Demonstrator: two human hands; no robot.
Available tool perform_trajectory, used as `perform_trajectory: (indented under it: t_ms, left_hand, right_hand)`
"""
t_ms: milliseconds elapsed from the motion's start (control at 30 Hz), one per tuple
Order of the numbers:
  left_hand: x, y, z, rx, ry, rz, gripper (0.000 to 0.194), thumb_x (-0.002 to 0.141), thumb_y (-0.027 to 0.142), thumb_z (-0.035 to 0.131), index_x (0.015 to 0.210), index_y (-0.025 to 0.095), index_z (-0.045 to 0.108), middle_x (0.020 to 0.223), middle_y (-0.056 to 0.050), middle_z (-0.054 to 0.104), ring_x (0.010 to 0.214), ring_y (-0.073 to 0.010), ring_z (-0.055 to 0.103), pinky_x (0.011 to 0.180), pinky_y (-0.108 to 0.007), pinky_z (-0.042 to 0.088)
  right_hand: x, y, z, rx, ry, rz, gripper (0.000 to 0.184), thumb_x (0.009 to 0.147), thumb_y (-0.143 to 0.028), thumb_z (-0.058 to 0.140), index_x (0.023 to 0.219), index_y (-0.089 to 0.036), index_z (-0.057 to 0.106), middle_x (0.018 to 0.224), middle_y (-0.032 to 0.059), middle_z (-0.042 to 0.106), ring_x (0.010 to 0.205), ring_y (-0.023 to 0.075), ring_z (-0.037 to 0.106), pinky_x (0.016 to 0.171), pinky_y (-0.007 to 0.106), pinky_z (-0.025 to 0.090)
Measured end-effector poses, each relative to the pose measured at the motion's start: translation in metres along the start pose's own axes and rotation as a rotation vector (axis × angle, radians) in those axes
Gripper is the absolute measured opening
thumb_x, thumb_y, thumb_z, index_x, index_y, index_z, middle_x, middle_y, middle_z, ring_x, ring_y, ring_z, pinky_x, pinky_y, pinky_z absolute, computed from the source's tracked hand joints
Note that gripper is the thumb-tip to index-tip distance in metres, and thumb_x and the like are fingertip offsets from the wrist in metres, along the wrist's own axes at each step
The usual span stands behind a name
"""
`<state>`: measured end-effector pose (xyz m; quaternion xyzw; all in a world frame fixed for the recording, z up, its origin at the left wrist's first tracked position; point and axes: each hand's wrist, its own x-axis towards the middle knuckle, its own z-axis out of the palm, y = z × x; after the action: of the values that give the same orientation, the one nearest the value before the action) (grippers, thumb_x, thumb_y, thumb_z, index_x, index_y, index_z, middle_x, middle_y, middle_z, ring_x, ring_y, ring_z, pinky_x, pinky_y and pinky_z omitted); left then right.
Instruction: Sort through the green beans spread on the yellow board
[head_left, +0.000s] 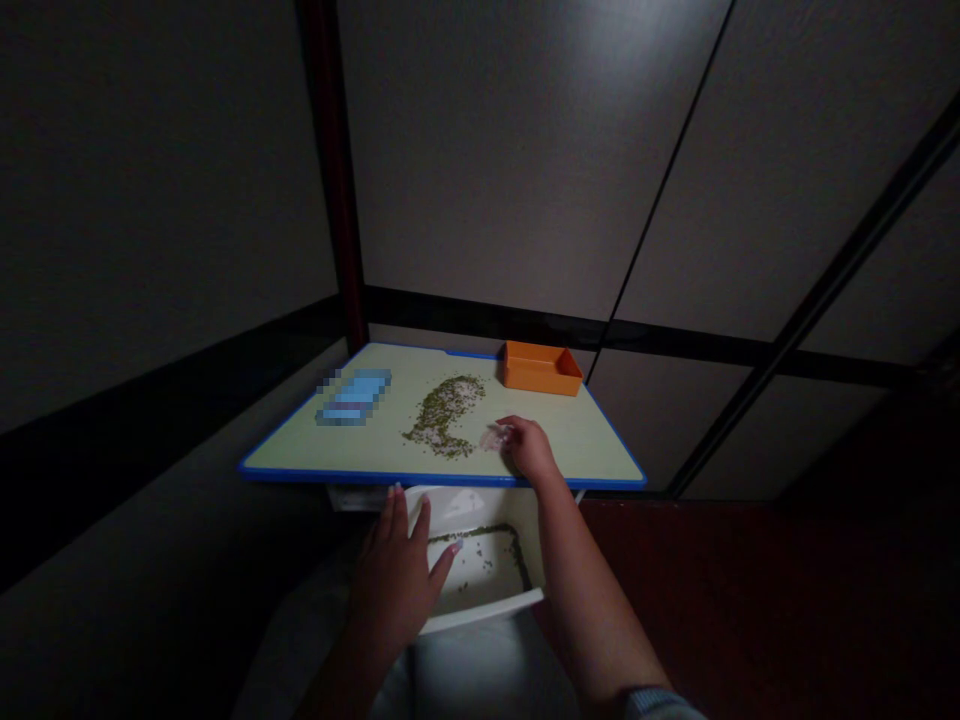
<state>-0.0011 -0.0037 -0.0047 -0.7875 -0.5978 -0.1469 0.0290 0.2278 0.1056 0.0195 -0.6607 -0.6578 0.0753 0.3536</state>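
Note:
On the pale board-topped table (300, 448) lies a loose patch of small green grains (448, 412), mixed with paler pinkish ones. My right hand (531, 450) rests low over the tabletop to the right of that patch. Its fingers are curled together beside a small pale pinkish heap (493, 438); what sits between the fingertips is too small to tell. A white plastic basin (487, 607) stands below the table's front edge, with green grains scattered along its bottom. My left hand (401, 560) lies over the basin's left side, fingers spread and holding nothing.
An orange open box (541, 370) stands at the table's back right. Toward the left lies a blurred light-blue flat item (354, 397). The table has a raised blue edge. Grey wall panels (487, 150) rise behind it, and a dark red floor (697, 590) shows at the right.

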Motion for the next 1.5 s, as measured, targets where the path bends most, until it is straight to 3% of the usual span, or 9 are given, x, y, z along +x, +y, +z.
perform_trajectory:
  t_ms: [133, 367, 533, 733, 933, 1500]
  left_hand:
    - [0.000, -0.001, 0.002, -0.002, 0.004, 0.000, 0.065, 0.083, 0.049, 0.049, 0.134, 0.008, 0.049, 0.149, -0.027, 0.033, 0.143, -0.0372, 0.024, 0.108, -0.048, 0.036]
    - [0.000, -0.001, 0.002, -0.015, 0.027, 0.006, 0.064, 0.083, 0.049, 0.050, 0.134, 0.009, 0.050, 0.149, -0.025, 0.035, 0.142, -0.0376, 0.026, 0.109, -0.048, 0.035]
    - [0.000, -0.001, 0.002, -0.022, 0.025, 0.006, 0.066, 0.082, 0.049, 0.050, 0.133, 0.008, 0.050, 0.149, -0.024, 0.037, 0.143, -0.0364, 0.025, 0.111, -0.047, 0.033]
    - [0.000, -0.003, 0.006, 0.001, 0.039, 0.014, 0.065, 0.082, 0.050, 0.048, 0.134, 0.010, 0.050, 0.149, -0.023, 0.038, 0.143, -0.0352, 0.026, 0.110, -0.046, 0.035]
    - [0.000, -0.004, 0.008, 0.006, 0.048, 0.010, 0.067, 0.082, 0.050, 0.048, 0.135, 0.008, 0.048, 0.149, -0.024, 0.037, 0.142, -0.0358, 0.027, 0.109, -0.047, 0.036]
    - [0.000, -0.004, 0.007, 0.003, 0.053, 0.019, 0.066, 0.083, 0.049, 0.048, 0.134, 0.007, 0.049, 0.147, -0.026, 0.038, 0.142, -0.0364, 0.028, 0.110, -0.046, 0.035]
  right_hand:
    - [-0.001, -0.001, -0.001, 0.001, 0.002, 0.046, 0.040, 0.075, -0.006, 0.051, 0.106, -0.023, 0.069, 0.095, 0.0034, 0.071, 0.086, 0.0170, 0.060, 0.082, 0.028, 0.044]
    - [-0.003, -0.013, -0.009, -0.143, 0.015, 0.138, 0.031, 0.084, -0.012, 0.050, 0.105, -0.026, 0.068, 0.099, 0.0076, 0.070, 0.101, 0.0228, 0.056, 0.088, 0.035, 0.036]
    - [-0.004, -0.016, -0.008, -0.169, 0.022, 0.093, 0.028, 0.088, -0.015, 0.048, 0.102, -0.026, 0.069, 0.096, 0.0072, 0.070, 0.097, 0.0211, 0.056, 0.084, 0.031, 0.037]
    - [-0.004, -0.015, -0.007, -0.146, 0.000, 0.057, 0.031, 0.081, -0.009, 0.051, 0.100, -0.025, 0.070, 0.095, 0.0048, 0.071, 0.095, 0.0201, 0.057, 0.083, 0.028, 0.039]
    - [-0.002, -0.011, -0.003, 0.050, -0.062, -0.072, 0.032, 0.081, -0.008, 0.050, 0.097, -0.024, 0.073, 0.096, 0.0018, 0.073, 0.092, 0.0174, 0.061, 0.084, 0.025, 0.044]
    - [-0.010, -0.023, -0.009, 0.126, -0.194, -0.149, 0.025, 0.088, -0.017, 0.053, 0.095, -0.027, 0.074, 0.094, 0.0006, 0.073, 0.094, 0.0192, 0.060, 0.091, 0.034, 0.041]
